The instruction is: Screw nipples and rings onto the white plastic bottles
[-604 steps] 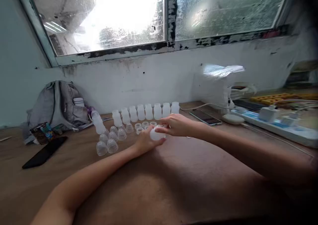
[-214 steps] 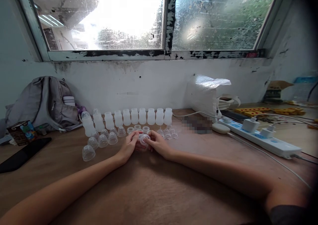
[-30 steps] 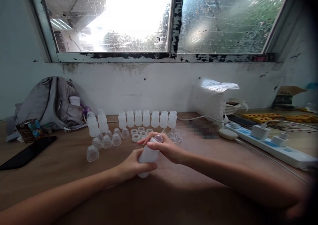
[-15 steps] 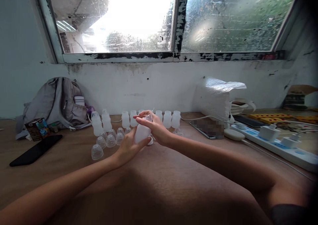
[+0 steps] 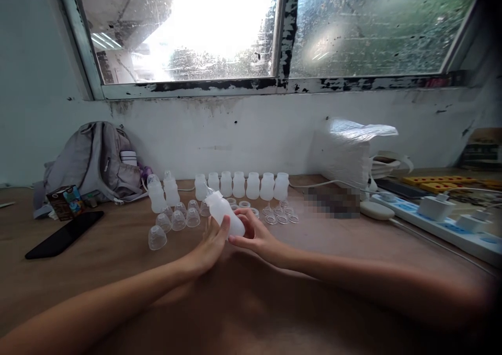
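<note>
A frosted white baby bottle is tilted, its clear nipple end pointing up and to the left. My left hand wraps its lower left side, with the thumb along the front. At the base on the right, my right hand grips with thumb and fingers. Behind it stands a row of several open frosted bottles. Clear domed caps sit in rows to the left. White collar rings lie partly hidden behind my right hand, and clear nipples lie to its right.
Two capped bottles stand at the back left. Further left are a black phone, a small box and a grey backpack. A power strip with chargers and a blurred-out flat device lie on the right.
The bottle has turned, so its nipple end now points up-left instead of up-right. My right hand has moved from the top end down to the base, uncovering the back row and the rings.
</note>
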